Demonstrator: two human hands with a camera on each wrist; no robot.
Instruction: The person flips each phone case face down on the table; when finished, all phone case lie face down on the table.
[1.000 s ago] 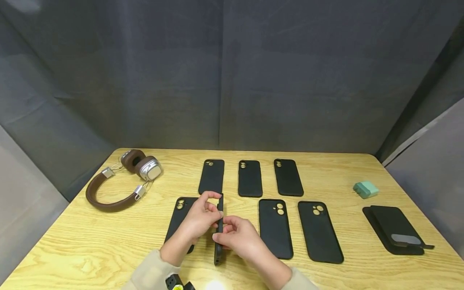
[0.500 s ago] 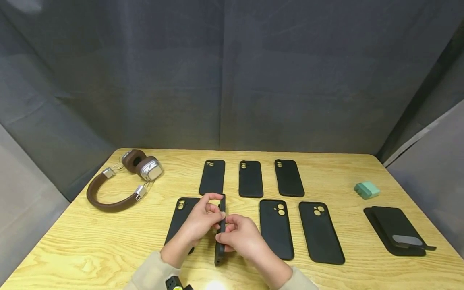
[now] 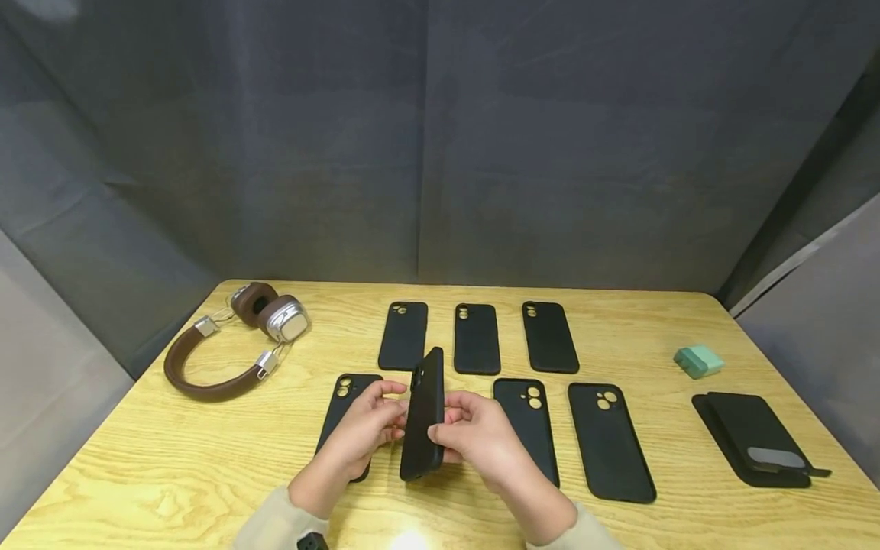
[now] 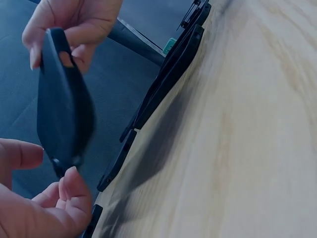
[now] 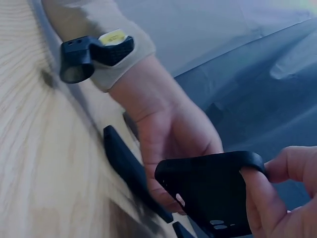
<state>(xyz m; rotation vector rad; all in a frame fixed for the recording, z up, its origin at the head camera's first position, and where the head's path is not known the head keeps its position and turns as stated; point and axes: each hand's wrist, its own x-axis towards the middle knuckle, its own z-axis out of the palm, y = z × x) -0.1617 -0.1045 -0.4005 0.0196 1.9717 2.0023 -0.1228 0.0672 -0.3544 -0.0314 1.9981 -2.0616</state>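
"What does the head view show?"

"The right hand [image 3: 477, 435] pinches a tilted black phone case [image 3: 424, 428] by its edge, over the wooden table [image 3: 206, 458]; the left hand [image 3: 364, 428] has its fingertips at the opposite side. Three far cases [image 3: 477, 340] lie in a row beyond, two nearer cases [image 3: 612, 443] to the right, and headphones [image 3: 213, 389] far left"

"And the left wrist view?"

"The held case is raised above the table between both hands. Left fingertips are at its lower corner, but I cannot tell whether they grip"

"The right wrist view?"

"Right thumb and fingers squeeze the rim; camera cutouts [image 5: 218, 224] show, and the left hand is behind, below a beige sleeve [image 5: 141, 44]"
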